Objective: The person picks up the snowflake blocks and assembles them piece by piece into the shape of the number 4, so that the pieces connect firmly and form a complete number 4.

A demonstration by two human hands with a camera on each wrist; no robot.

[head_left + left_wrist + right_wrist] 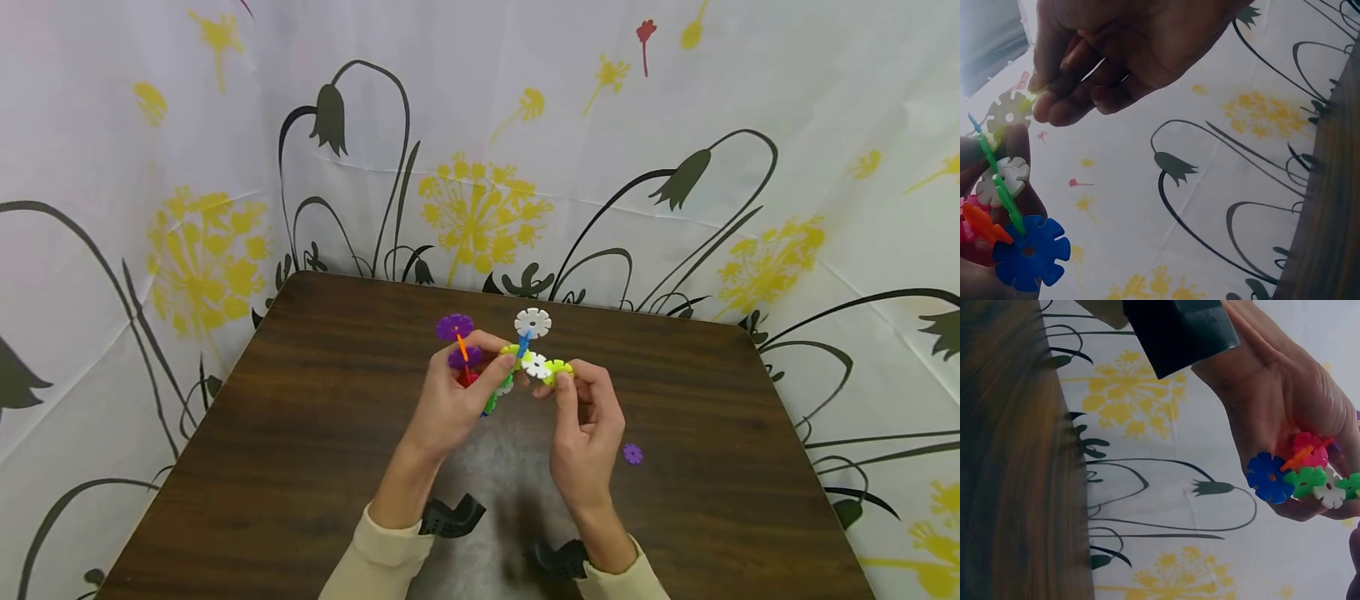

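My left hand (450, 396) holds a linked chain of notched flower-shaped plastic discs above the table. At its upper left, a purple disc (454, 327) joins an orange disc (462, 346) seen edge-on. A white disc (533, 323) stands up on a blue disc seen edge-on. My right hand (588, 437) pinches the yellow-green disc (555, 372) at the chain's right end, beside another white disc (536, 365). The left wrist view shows a blue disc (1032, 253) linked to green discs (1009, 205). Palm and fingers hide part of the chain.
A loose purple disc (633, 453) lies on the dark wooden table (315, 433), to the right of my right hand. Behind the table hangs a white cloth (480, 100) printed with flowers. Black wrist mounts (453, 517) sit at the cuffs.
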